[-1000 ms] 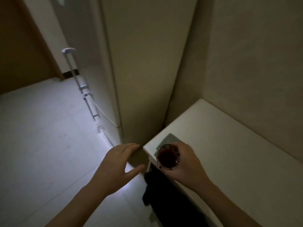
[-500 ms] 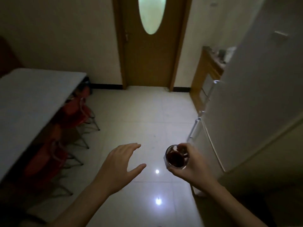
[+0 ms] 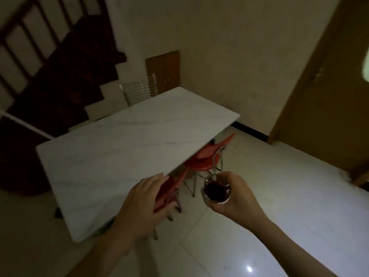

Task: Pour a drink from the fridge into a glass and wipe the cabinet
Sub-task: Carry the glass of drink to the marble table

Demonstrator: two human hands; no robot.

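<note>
Glass: small clear tumbler, lower centre-right of frame, seen from above. Holds dark red-brown drink, roughly half full or more; exact level hard to tell in the dim light. Upright, slight tilt at most. Held off any surface, over the pale tiled floor, just right of the white table's near corner. Rim catches faint highlights; lower wall is hidden by fingers wrapped round it from the right.

Dim room, soft and smeared picture.

A small glare spot shines on the glossy floor tiles, which glow pale beside the door. The staircase sinks into blurred shadow, its rails streaked. Straight lines bow toward the edges, and the marble table looks grey and grainy.
</note>
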